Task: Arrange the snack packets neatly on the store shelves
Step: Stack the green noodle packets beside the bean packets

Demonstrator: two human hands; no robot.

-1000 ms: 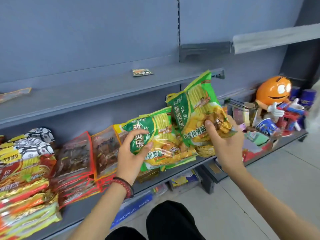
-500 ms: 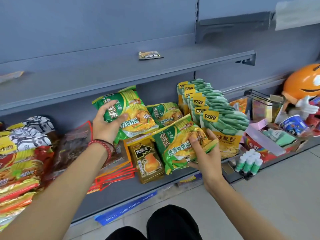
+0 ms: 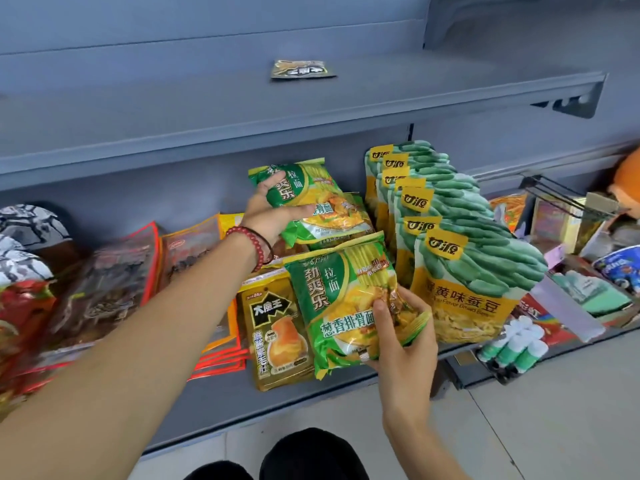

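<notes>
My right hand (image 3: 401,344) grips the lower right corner of a green and yellow noodle packet (image 3: 339,299), held tilted above the lower shelf (image 3: 263,403). My left hand (image 3: 273,213) holds a second green noodle packet (image 3: 304,188) at the back of that shelf, on top of another packet of the same kind (image 3: 343,220). A gold packet (image 3: 273,327) lies flat under the near one. A row of green and yellow bean packets (image 3: 460,258) stands to the right.
Red-edged clear packets (image 3: 114,289) and a stack of red and yellow packets (image 3: 20,306) fill the shelf's left side. One small sachet (image 3: 302,69) lies on the upper shelf (image 3: 242,109). Mixed goods and glue sticks (image 3: 512,344) crowd the right. Tiled floor lies below.
My left hand has carried its packet right and back onto the noodle packet at the rear. My right hand has kept its packet near the shelf front. The view has shifted right.
</notes>
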